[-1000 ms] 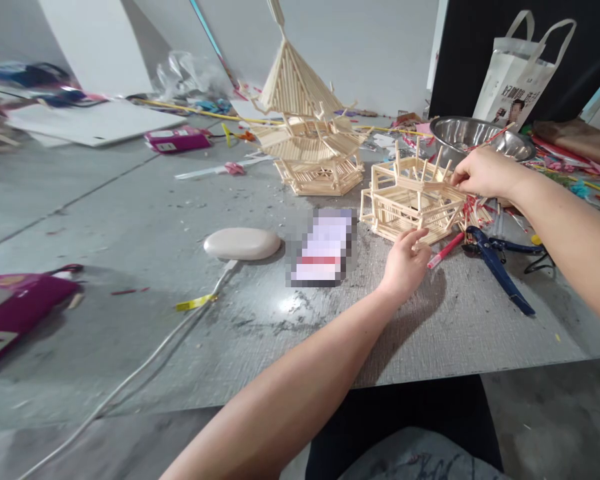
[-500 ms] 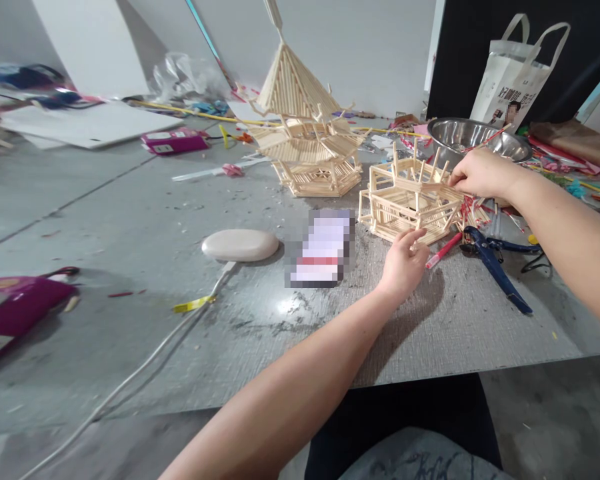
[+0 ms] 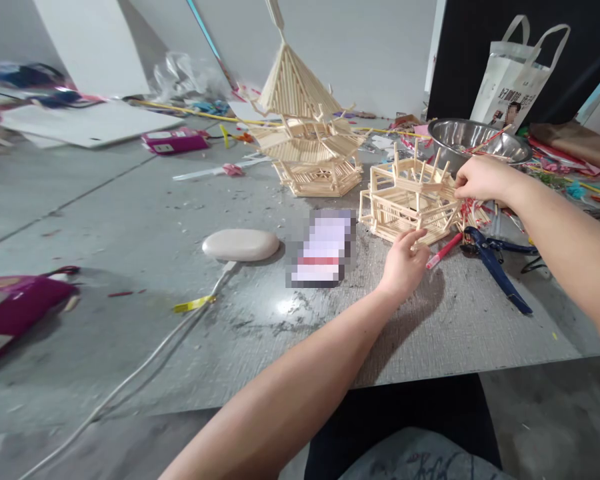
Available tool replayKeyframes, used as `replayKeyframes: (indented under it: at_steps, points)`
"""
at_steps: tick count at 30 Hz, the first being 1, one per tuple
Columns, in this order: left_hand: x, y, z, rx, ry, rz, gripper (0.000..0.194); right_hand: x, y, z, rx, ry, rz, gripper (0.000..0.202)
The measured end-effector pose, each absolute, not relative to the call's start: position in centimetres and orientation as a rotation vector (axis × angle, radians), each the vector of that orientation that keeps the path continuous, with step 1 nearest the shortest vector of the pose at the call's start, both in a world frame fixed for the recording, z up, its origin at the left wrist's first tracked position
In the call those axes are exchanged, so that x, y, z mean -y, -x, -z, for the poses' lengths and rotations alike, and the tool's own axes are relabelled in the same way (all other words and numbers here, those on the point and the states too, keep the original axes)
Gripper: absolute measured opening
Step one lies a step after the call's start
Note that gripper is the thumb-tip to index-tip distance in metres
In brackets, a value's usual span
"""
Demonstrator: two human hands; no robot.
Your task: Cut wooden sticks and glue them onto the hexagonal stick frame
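Note:
A hexagonal model of thin wooden sticks (image 3: 414,193), with short posts standing up from its top, sits on the table in front of me. My left hand (image 3: 404,265) is at its lower front edge, with bent fingers that seem to grip the base. At the model's upper right side, my right hand (image 3: 485,179) is pinched closed; its fingertips hide whatever is between them. Just behind and left stands a taller stick pagoda (image 3: 305,133) with a pointed roof. A red pen-like stick (image 3: 444,251) lies beside my left hand.
Blue-handled cutters (image 3: 500,270) lie right of the model. A steel bowl (image 3: 467,137) and a white bag (image 3: 510,80) stand behind. Left of my left hand are a phone (image 3: 323,247), a white oval device (image 3: 241,245) with a cable, and a purple tool (image 3: 23,310).
My right hand has shifted slightly right along the model's side, still pinched. The left hand and the model have stayed in place.

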State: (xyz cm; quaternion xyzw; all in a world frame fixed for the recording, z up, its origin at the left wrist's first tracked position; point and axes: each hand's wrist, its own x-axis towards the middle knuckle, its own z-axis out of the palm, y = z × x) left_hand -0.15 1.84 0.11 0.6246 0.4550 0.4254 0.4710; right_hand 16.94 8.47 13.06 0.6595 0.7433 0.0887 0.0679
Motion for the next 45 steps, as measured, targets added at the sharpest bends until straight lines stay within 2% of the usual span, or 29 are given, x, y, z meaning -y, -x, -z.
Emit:
replayKeyframes:
  at_steps: [19,28,36,45]
  points:
    - [-1.8,0.1,-0.1,-1.112,-1.523,-1.070,0.033,-8.4,-16.3,-13.2,-2.227,-1.955,-0.311,0.016]
    - [-2.0,0.1,0.1,-1.121,-1.505,-1.069,0.034,-8.1,-16.5,-14.3,-2.212,-2.041,-0.180,0.027]
    - [-2.0,0.1,0.2,-1.117,-1.502,-1.073,0.033,-8.6,-17.1,-13.7,-2.251,-2.018,-0.224,0.020]
    - [-1.9,0.1,0.0,-1.122,-1.518,-1.068,0.033,-7.7,-17.4,-14.6,-2.187,-1.988,-0.083,0.019]
